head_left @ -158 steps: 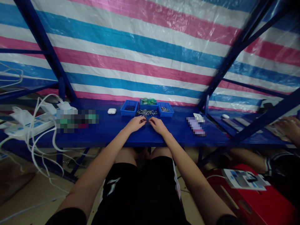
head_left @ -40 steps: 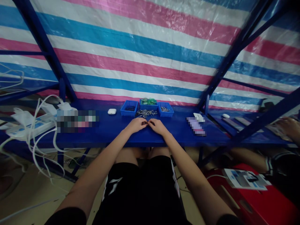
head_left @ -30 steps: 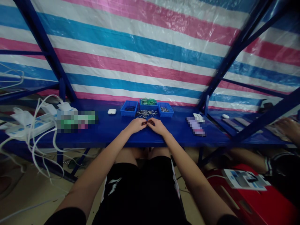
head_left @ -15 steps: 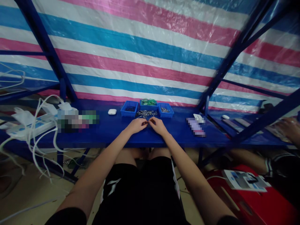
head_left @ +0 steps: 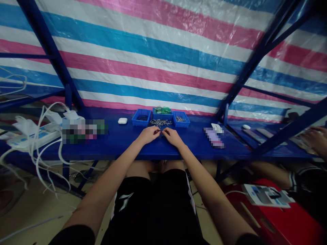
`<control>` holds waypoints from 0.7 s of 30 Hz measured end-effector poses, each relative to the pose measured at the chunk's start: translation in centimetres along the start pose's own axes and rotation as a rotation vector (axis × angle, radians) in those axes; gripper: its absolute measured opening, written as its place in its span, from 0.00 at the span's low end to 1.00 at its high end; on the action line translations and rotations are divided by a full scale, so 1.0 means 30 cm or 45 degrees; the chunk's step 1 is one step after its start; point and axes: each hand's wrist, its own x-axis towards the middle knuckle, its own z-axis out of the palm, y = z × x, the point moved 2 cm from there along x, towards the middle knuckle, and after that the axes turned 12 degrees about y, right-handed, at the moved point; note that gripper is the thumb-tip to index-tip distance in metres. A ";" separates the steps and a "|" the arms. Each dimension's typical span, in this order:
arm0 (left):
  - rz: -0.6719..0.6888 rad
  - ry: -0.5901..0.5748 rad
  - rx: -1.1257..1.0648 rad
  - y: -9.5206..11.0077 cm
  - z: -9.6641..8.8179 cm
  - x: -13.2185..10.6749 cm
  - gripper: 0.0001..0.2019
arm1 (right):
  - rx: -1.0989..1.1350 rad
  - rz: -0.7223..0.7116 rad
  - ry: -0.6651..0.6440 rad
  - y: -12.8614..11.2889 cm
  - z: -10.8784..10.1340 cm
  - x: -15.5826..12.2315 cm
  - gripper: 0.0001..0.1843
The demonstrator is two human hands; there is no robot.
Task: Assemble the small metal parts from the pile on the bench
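My left hand (head_left: pixel 149 133) and my right hand (head_left: pixel 172 136) rest on the blue table (head_left: pixel 122 144), fingertips pinched together close to each other. Whatever sits between the fingers is too small to make out. Just beyond them lies a loose pile of small metal pins (head_left: pixel 159 123). Behind the pile stand three small blue bins: a left bin (head_left: pixel 140 118) with dark parts, a middle bin (head_left: pixel 161 112) with green parts, a right bin (head_left: pixel 181 119) with metal parts.
A white earbud case (head_left: pixel 122 120) lies left of the bins. White chargers and cables (head_left: pixel 33 132) crowd the table's left end. Blue rack posts (head_left: pixel 48 51) frame the bench. Another person's hand (head_left: pixel 314 139) works at the right; a red box (head_left: pixel 276 217) sits below.
My two hands stay pinched together in front of the pin pile, with only small shifts of the fingers. The person's hand at the right has moved slightly.
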 end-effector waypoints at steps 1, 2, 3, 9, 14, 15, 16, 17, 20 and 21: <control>-0.006 0.011 0.000 0.000 -0.002 0.001 0.12 | -0.004 -0.017 -0.011 0.000 0.002 0.000 0.10; -0.010 0.019 -0.001 0.001 -0.004 0.002 0.12 | -0.008 -0.036 -0.021 0.000 0.004 0.000 0.09; -0.013 0.023 -0.001 0.001 -0.005 0.002 0.12 | -0.014 -0.053 -0.028 0.000 0.005 0.000 0.09; -0.050 -0.009 0.036 -0.001 -0.006 0.003 0.12 | -0.048 -0.082 -0.031 0.006 0.009 0.002 0.09; -0.085 -0.077 0.050 -0.008 0.001 0.001 0.12 | 0.007 -0.053 -0.007 0.026 0.019 0.005 0.07; -0.084 -0.086 0.047 -0.008 0.002 0.001 0.12 | 0.017 -0.050 -0.006 0.030 0.022 0.006 0.07; -0.084 -0.090 0.045 -0.009 0.002 0.001 0.12 | 0.027 -0.045 -0.005 0.033 0.024 0.007 0.07; -0.087 -0.091 0.046 -0.009 0.002 0.001 0.12 | 0.038 -0.040 -0.005 0.036 0.025 0.007 0.07; -0.106 -0.100 0.050 -0.008 0.001 0.001 0.13 | 0.058 -0.038 0.001 0.036 0.024 0.006 0.07; -0.110 -0.105 0.049 -0.008 0.000 0.001 0.13 | 0.057 -0.048 0.001 0.033 0.022 0.006 0.07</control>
